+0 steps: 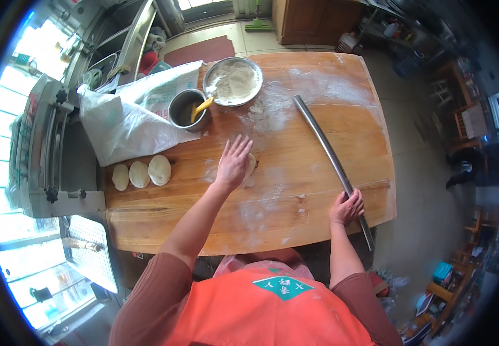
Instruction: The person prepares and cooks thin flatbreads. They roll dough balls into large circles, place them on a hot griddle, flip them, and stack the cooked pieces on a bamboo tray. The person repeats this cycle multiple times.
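My left hand [234, 163] lies palm down with its fingers spread on a piece of dough [250, 167], mostly hidden beneath it, on the floured wooden table [275, 233]. My right hand [347, 206] is closed around a long metal rolling rod [324, 139] near its lower end; the rod slants across the right part of the table. Flattened dough rounds [159, 170] lie in a short row to the left of my left hand. Beyond them a metal pot [182, 113] holds a yellow-handled utensil [203, 107], next to a round metal pan of flour [234, 81].
A white plastic sack [122, 123] covers the table's back left corner. A metal dough-rolling machine [76, 168] stands at the left edge. Loose flour is spread over the table's back right part. The rod's lower end sticks out past the near edge.
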`<state>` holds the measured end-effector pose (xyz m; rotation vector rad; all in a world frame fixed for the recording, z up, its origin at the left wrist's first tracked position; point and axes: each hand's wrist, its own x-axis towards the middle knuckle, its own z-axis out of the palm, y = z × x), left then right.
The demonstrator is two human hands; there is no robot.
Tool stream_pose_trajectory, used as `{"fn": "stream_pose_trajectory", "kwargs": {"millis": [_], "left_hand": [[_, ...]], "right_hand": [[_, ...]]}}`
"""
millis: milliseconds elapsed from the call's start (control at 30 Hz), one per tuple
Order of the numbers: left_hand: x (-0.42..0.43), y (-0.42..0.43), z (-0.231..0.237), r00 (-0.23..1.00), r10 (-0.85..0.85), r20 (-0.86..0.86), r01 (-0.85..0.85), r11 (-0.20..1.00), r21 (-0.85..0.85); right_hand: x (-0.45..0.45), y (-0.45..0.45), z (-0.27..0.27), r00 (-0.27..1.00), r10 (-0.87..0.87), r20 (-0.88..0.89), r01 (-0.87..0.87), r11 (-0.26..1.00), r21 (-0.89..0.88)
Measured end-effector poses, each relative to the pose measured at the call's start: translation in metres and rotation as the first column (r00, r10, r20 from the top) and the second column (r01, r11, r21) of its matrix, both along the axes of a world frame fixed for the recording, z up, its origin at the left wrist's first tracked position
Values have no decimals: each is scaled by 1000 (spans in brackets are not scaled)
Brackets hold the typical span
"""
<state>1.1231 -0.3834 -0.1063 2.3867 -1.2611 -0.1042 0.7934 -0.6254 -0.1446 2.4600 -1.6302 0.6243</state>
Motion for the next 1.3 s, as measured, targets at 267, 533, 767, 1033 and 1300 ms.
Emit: {"fn": "stream_pose_trajectory", "kwargs": {"millis": [267, 533, 767, 1033, 1300], "left_hand": [[-19, -33, -20, 981, 174, 82, -187, 963, 194], [-36, 13, -8, 941, 336, 45, -339, 923, 184], [-150, -24, 26, 985, 124, -122, -123, 992, 20], [-361, -81, 35, 859, -484, -167, 487, 873, -26], [-511, -210, -11, 342, -608, -716, 812, 575, -100]], "right_hand": [[-1, 2, 1, 1000, -11, 6, 11, 1000, 15], [0, 2, 4, 999, 23, 30, -24, 999, 29], [8, -11, 1, 988, -13, 153, -18, 981, 193], [-115, -25, 58, 873, 248, 420, -395, 865, 309], [-508, -5, 43, 927, -363, 98, 139, 573, 808]]}}
